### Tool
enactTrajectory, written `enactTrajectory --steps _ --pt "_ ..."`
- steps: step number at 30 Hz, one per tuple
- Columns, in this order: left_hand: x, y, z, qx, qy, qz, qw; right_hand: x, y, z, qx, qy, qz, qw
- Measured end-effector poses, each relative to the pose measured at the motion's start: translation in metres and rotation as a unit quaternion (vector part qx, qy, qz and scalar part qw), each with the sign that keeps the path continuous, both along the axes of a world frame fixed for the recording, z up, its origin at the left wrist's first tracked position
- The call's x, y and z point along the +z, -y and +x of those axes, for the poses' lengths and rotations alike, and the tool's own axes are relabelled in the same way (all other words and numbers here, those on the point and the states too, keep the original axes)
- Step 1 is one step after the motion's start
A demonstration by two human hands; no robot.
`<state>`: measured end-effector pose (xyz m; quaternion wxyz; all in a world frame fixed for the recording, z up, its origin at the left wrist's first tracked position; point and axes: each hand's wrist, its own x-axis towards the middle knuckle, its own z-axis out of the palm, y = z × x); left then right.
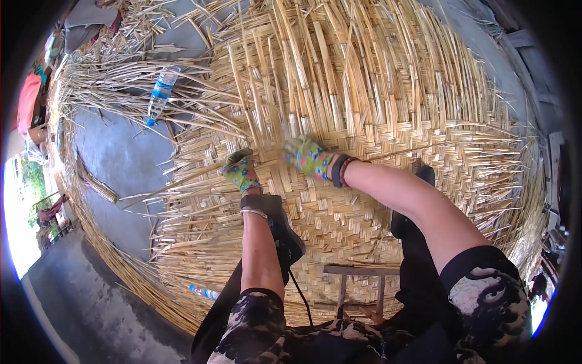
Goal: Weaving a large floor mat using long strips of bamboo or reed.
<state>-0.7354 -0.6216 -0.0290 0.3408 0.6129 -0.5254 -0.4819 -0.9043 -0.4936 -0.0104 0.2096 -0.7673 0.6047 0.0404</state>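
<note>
A large woven reed mat [339,218] lies on the floor beneath me, its lower part plaited in a zigzag pattern. Toward the far side, long split reeds [327,67] stretch away unwoven. My left hand [241,172], in a green flowered glove, has its fingers curled at the mat's left part, closed on a thin reed strip [176,189] that sticks out to the left. Just right of it, my right hand [306,156] in a matching glove is low over the weave where plaited and loose reeds meet. Motion blurs its fingers, so its grip cannot be made out.
A water bottle with a blue label [162,91] lies on loose reeds at the left; another bottle [204,292] lies lower left. My black shoes [291,246] rest on the mat near a wooden stool frame [342,288]. Grey floor [121,158] shows at left, beside a low concrete ledge [91,297].
</note>
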Motion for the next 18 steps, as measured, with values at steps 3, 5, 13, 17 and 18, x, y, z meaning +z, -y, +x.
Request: enactTrajectory --steps 3,5,13,17,18 --pt "0.000 0.000 0.004 0.027 -0.009 0.022 0.999 0.004 -0.038 0.000 0.037 0.028 -0.069 0.997" --pt "-0.002 0.000 0.009 0.006 -0.011 0.009 1.000 0.009 -0.062 -0.015 -0.020 0.060 -0.053 0.997" --pt "-0.011 0.003 0.017 -0.016 0.015 0.016 1.000 0.017 -0.093 -0.078 -0.116 0.034 0.009 0.993" --pt "0.011 -0.001 0.002 -0.102 0.126 0.051 0.986 0.007 -0.101 -0.087 -0.112 0.080 -0.025 0.990" --pt "0.018 -0.007 -0.007 -0.109 0.002 0.133 0.985 0.003 -0.104 -0.091 -0.109 0.113 -0.025 0.987"
